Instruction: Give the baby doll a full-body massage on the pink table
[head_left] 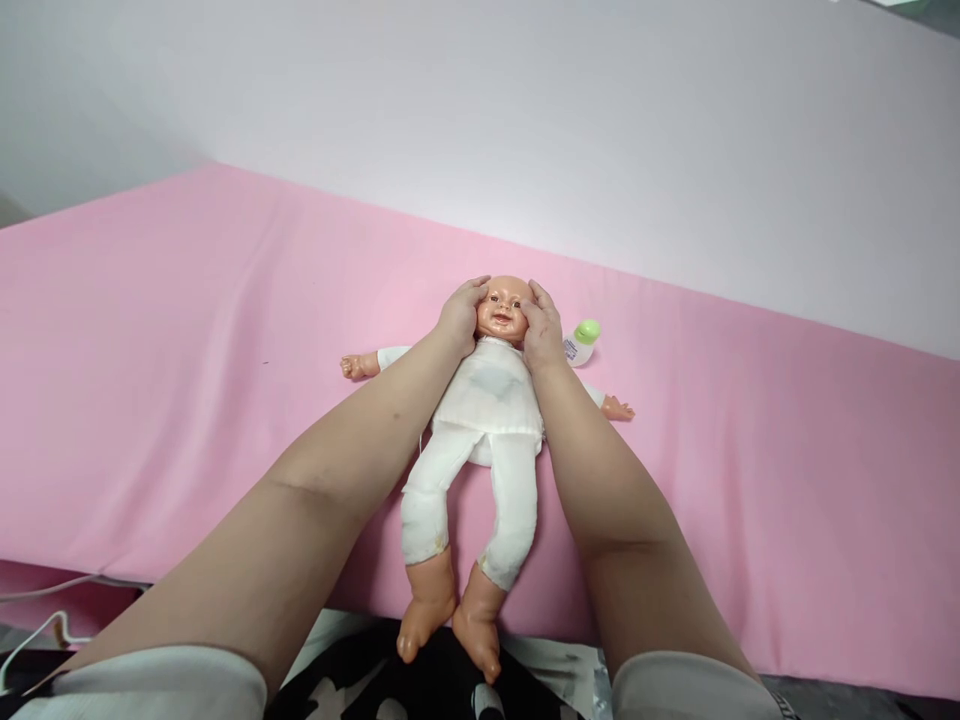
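Observation:
A baby doll [491,385] lies on its back on a pink cloth, its head away from me and its feet at the near edge. It wears a white top and white trousers, and its arms stretch out to both sides. My left hand [463,312] cups the left side of the doll's head, fingers close together along the temple. On the other side, my right hand [541,325] is wrapped against the head, with the thumb on the cheek and the fingers by the temple. Both palms' inner sides are hidden.
A small white bottle with a green cap [583,342] lies just right of my right hand. The pink cloth [750,450] covers the table up to a pale wall [525,120]. White cables [45,620] hang at the lower left.

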